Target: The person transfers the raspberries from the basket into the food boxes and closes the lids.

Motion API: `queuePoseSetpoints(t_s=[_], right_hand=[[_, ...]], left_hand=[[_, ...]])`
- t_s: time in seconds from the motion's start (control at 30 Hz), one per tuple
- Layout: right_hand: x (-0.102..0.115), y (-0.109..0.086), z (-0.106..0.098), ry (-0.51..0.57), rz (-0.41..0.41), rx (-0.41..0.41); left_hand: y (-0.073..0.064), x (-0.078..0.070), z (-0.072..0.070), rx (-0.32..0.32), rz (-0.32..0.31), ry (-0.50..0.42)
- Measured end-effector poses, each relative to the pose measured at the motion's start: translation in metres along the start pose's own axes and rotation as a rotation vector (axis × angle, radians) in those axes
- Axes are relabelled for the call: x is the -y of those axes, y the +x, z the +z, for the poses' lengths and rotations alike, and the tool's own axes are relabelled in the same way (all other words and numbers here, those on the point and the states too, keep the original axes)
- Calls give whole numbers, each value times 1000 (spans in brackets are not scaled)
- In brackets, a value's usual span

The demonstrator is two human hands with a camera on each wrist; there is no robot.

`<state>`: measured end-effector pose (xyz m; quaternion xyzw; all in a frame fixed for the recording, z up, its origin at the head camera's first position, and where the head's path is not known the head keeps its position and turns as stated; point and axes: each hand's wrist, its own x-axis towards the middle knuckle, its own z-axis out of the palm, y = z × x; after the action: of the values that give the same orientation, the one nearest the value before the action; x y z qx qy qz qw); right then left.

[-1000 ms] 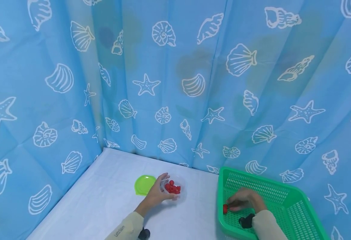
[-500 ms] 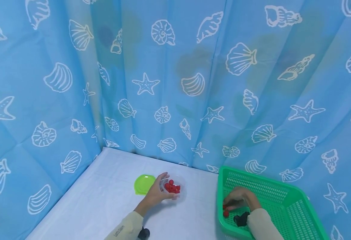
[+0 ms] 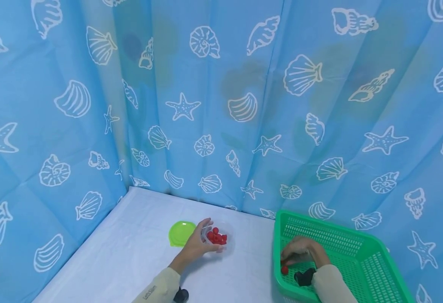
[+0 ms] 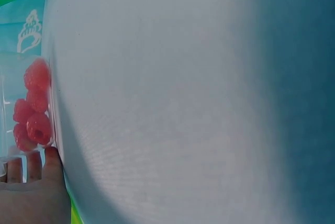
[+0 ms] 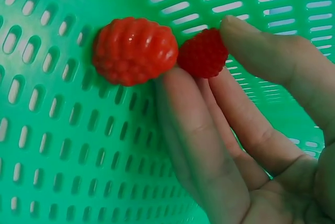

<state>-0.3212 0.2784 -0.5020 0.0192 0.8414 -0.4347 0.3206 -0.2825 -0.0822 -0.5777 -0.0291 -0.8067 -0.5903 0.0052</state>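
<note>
Clear tub (image 3: 230,237), white tbl (image 3: 130,256): gripped by L hand (image 3: 196,246), fingers & thumb curved round its side. Whether base is fully rested on tbl can't be told. Red berries (image 4: 36,106) heaped inside at the bottom; at least five counted through the wall in L wrist view.

Lime-grn lid (image 3: 181,234) laid flat on tbl, just L of tub, nothing seen in it.

Grn basket (image 3: 320,229), well to R of tub: perforated sides & floor. R hand (image 3: 301,248) lowered inside, near basket's L wall. Sm. red berry (image 5: 203,54) pinched betw. thumb & fingertips, held within the basket. Lg. red berry (image 5: 135,51) also inside, right beside the sm. one; contact w/ fingertips can't be told.

Black wrist device (image 3: 305,277) strapped at R wrist, seen over basket floor. Tbl backed by blue curtain (image 3: 214,118), printed w/ white shells & starfish.
</note>
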Motion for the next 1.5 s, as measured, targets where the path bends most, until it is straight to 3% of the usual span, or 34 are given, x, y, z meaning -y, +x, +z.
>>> queuePoseSetpoints(t_s=[0.23,0.5,0.6,0.83,0.93,1.1,1.2,1.5], right_hand=[[0,-3,-3,26,-44,3],[-2,1,-14,98,-229,-72],[2,1,-18,121,-285,-135],[33,-11,-18,49,-327,-415],[49,-19,-17,29,-380,-450],[74,-25,-8,-6,-476,-507],[87,-23,3,26,-538,-534],[121,-10,49,94,-595,-530]], left_hand=[[0,0,1,0,5,6],[1,1,0,-4,7,6],[2,3,0,-4,6,7],[3,3,1,2,-3,-2],[4,3,0,7,-2,-12],[5,3,-1,11,0,-15],[5,3,0,10,3,-13],[4,2,0,11,2,-14]])
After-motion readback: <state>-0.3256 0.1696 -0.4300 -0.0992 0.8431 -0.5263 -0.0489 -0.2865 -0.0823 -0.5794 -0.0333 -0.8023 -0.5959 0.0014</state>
